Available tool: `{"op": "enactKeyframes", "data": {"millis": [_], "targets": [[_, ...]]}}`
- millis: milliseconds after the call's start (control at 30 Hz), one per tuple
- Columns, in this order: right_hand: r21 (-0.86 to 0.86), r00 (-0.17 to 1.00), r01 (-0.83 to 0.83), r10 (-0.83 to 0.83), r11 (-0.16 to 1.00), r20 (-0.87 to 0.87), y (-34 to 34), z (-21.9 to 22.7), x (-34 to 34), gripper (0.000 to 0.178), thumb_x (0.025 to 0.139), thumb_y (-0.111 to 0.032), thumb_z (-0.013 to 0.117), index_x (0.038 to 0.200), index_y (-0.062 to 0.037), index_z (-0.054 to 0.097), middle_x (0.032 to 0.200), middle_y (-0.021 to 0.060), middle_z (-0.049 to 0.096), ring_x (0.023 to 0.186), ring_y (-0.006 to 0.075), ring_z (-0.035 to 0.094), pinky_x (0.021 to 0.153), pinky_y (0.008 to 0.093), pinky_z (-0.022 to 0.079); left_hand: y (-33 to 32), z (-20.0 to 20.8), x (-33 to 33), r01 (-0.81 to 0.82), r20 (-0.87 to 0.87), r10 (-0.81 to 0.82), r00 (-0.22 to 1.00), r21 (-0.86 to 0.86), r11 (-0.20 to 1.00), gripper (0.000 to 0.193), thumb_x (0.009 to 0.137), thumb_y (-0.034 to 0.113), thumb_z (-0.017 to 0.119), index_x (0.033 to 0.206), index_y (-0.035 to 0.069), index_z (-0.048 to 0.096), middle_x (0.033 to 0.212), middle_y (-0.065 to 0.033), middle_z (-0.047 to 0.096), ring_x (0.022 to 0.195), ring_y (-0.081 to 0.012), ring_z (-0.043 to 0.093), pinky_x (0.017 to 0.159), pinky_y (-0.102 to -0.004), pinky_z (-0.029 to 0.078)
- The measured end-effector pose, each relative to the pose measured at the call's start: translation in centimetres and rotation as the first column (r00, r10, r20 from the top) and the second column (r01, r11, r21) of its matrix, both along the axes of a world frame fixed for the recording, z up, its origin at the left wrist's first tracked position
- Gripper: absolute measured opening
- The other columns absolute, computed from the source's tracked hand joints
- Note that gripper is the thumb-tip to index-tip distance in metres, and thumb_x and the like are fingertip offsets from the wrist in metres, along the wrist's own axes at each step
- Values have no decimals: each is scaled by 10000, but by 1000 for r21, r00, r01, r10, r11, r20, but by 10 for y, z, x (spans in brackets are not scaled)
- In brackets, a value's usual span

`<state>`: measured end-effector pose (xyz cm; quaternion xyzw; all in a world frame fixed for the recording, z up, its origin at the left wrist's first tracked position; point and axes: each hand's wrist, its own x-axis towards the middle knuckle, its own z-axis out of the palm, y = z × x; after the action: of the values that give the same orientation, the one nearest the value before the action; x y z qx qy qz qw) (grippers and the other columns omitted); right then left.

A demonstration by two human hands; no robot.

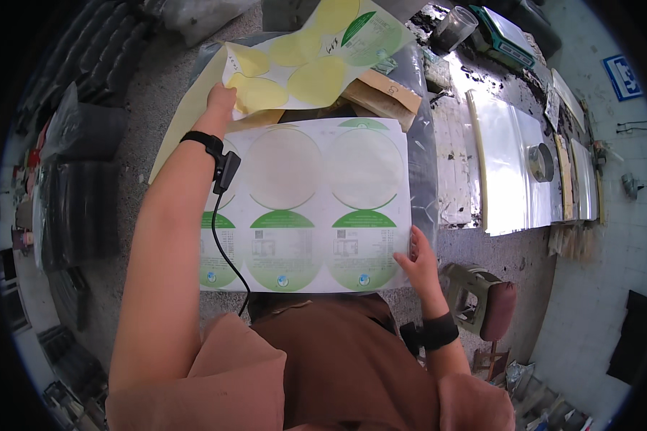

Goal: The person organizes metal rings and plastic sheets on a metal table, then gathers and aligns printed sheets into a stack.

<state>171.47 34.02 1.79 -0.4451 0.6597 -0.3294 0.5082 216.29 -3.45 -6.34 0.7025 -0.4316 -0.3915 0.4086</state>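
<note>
A large sheet printed with round green-and-white labels [284,251] lies in front of me, with pale blank circles in its far row. My right hand [418,267] is at that sheet's right edge, fingers apart and thumb touching its margin. At the far left, my left hand [225,102] pinches the near-left corner of another sheet with yellow circles [318,79]. This one is lifted, bent and slanted up to the far right, with one green label part on it. Whether more sheets lie under the near one, I cannot tell.
Behind the sheets sits an open cardboard box [384,99]. On the right bench are clear plastic-wrapped stacks [510,158], a roll of tape [540,162], a glass jar [455,30] and a scale [507,36]. A stool [482,302] stands at right; dark stacked bundles [86,208] fill the left.
</note>
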Motion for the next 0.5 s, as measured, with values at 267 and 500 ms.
{"op": "enactKeyframes", "data": {"millis": [267, 500], "targets": [[40, 996, 40, -37, 998, -87, 0, 2, 7, 704, 740, -6, 668, 1333, 74, 297, 1343, 206, 393, 1247, 266, 404, 994, 327, 366, 17, 25, 32, -64, -16, 64, 998, -14, 998, 501, 762, 194, 672, 1156, -60, 494, 1123, -195, 568, 982, -272, 577, 809, -364, 468], [-18, 912, -47, 36, 999, -408, -12, 18, 18, 701, 711, -33, 699, 1309, 51, 341, 1332, 204, 396, 1224, 302, 412, 1001, 337, 365, 194, 108, 41, 307, 806, -162, 569, -26, 951, 792, 656, 314, 776, 1289, 18, 403, 1324, -213, 388, 1233, -352, 378, 1013, -397, 347]]}}
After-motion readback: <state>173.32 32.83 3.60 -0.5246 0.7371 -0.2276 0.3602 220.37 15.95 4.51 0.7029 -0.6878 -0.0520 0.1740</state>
